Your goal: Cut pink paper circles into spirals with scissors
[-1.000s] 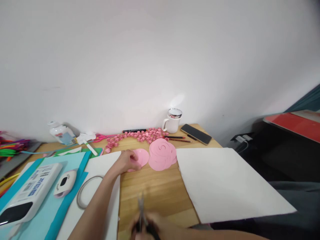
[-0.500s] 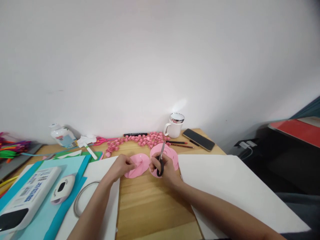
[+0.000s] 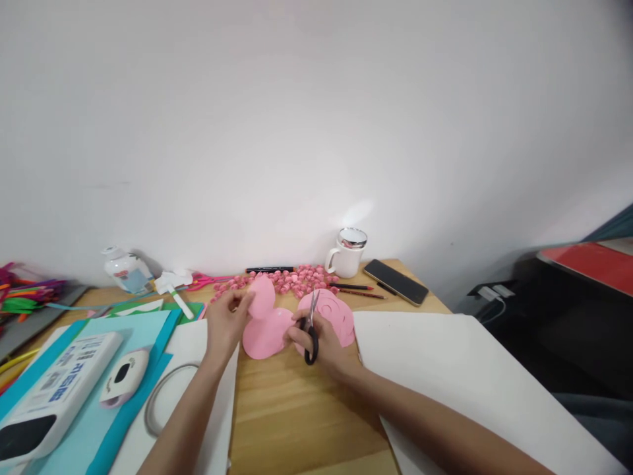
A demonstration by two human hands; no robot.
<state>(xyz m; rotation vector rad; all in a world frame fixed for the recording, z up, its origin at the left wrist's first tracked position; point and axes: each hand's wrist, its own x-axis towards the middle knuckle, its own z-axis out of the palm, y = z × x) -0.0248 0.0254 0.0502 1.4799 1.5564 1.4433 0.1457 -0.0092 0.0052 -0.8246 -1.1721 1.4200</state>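
Observation:
A round piece of pink paper (image 3: 262,297) is pinched by its left edge in my left hand (image 3: 227,323), raised a little off the table. Black-handled scissors (image 3: 311,336) rest in my right hand (image 3: 324,346), their blades pointing up and away from me. Below and between the hands lies a larger pink paper disc (image 3: 267,335); the right fingertips are at its right edge. Behind the right hand is a stack of pink paper circles (image 3: 341,313), some with curved lines on them, partly covered by that hand.
Small pink paper rolls (image 3: 291,280) are heaped at the back, beside a white mug (image 3: 349,254), pencils (image 3: 353,287) and a phone (image 3: 395,282). White sheets (image 3: 435,369) flank the bare wood. On the left are blue papers (image 3: 143,336), a white box (image 3: 59,389) and a bottle (image 3: 127,269).
My left hand has moved left and up, lifting a round pink paper piece off the disc. The right hand has shifted slightly left and down with the scissors.

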